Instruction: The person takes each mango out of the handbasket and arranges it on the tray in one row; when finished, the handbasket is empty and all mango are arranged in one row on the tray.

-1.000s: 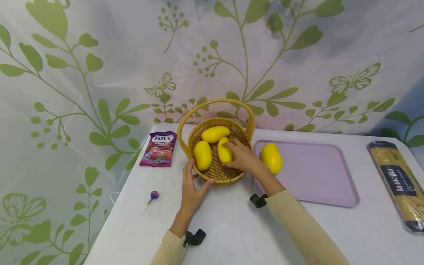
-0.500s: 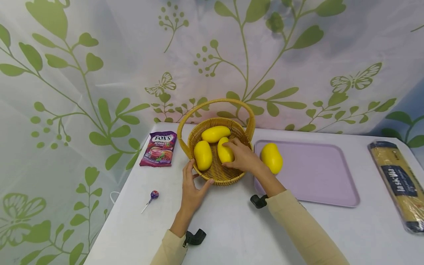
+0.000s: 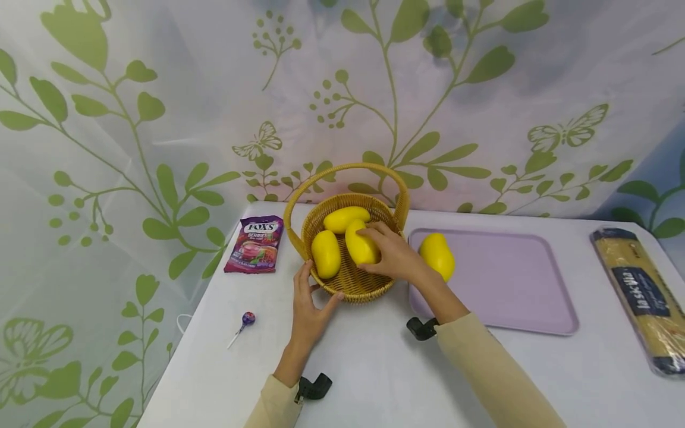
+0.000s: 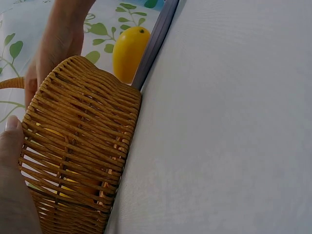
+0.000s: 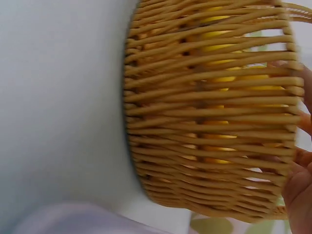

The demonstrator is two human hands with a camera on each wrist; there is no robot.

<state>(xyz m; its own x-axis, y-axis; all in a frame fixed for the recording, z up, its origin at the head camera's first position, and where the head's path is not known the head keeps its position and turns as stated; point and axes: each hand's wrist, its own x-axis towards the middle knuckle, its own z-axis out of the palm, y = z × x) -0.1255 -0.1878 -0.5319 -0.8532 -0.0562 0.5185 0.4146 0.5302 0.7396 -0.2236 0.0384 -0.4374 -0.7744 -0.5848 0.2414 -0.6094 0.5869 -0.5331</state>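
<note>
A yellow wicker basket [image 3: 369, 292] with a tall handle stands on the white table and bears several mangoes. My right hand [image 3: 393, 252] reaches inside and grips one yellow mango [image 3: 360, 245] between thumb and fingers. Beside it lie a mango [image 3: 326, 254] on the left and another mango [image 3: 346, 219] at the back. Spread fingers of my left hand [image 3: 309, 315] rest against the basket's front left rim. In the left wrist view, the left thumb [image 4: 10, 141] touches the woven wall [image 4: 83, 131]. Through the weave [image 5: 209, 112], the right wrist view shows parts of yellow mangoes.
Right of the basket lies a lilac tray [image 3: 508, 279] with a mango [image 3: 437, 255] near its left edge. A pack of spaghetti [image 3: 639, 297] is at far right. A purple candy bag [image 3: 255, 244] and a lollipop [image 3: 248, 319] lie left. A leaf-patterned backdrop [image 3: 214, 119] stands behind.
The mango in my right hand has risen slightly and tilted, and it looks larger and closer to the mango at the back. My left hand stays at the rim. The head view has shifted slightly.
</note>
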